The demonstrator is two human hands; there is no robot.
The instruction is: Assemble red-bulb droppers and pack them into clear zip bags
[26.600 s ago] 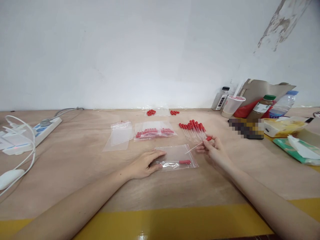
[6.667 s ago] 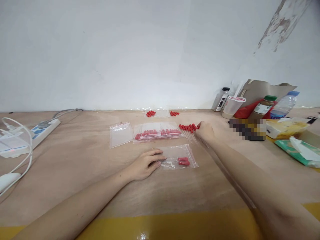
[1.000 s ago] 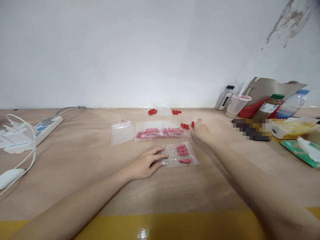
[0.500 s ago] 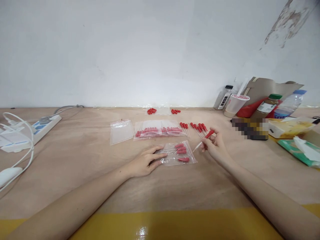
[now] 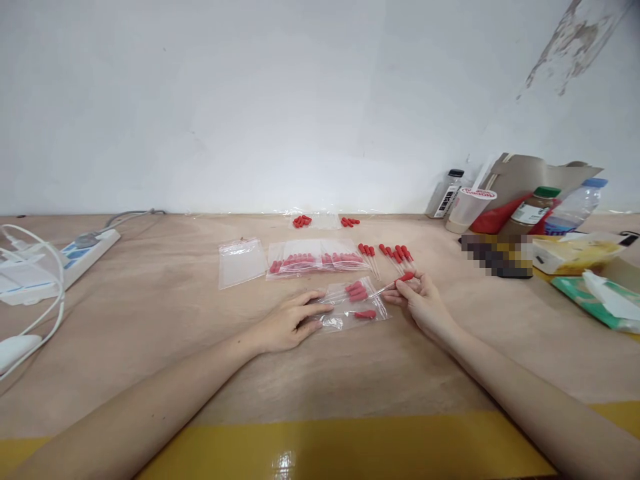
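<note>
My right hand point(image 5: 424, 301) pinches a glass dropper point(image 5: 404, 277) by its red rubber bulb. The dropper's thin glass tip points left and reaches the opening of a clear zip bag point(image 5: 345, 323). Inside that bag lie several droppers with red bulbs point(image 5: 357, 291). My left hand point(image 5: 295, 321) lies on the bag's left end with its fingers spread, pressing it to the table. Beyond the right hand, loose droppers point(image 5: 399, 253) lie in a group, with three more droppers point(image 5: 367, 250) to their left. Filled zip bags point(image 5: 320, 257) overlap behind the bag, and a flat bag point(image 5: 243, 262) lies to the left.
Small piles of red bulbs point(image 5: 302, 221) lie near the wall. On the right stand a plastic cup point(image 5: 469, 210), a green-capped bottle point(image 5: 531, 212) and tissue packs point(image 5: 595, 300). At the left are a power strip point(image 5: 93, 257) and white cables point(image 5: 61, 293).
My right hand has moved slightly left and turned the dropper flatter, bringing its tip to the bag's opening. The bag's mouth has shifted a little; my left hand stays on it.
</note>
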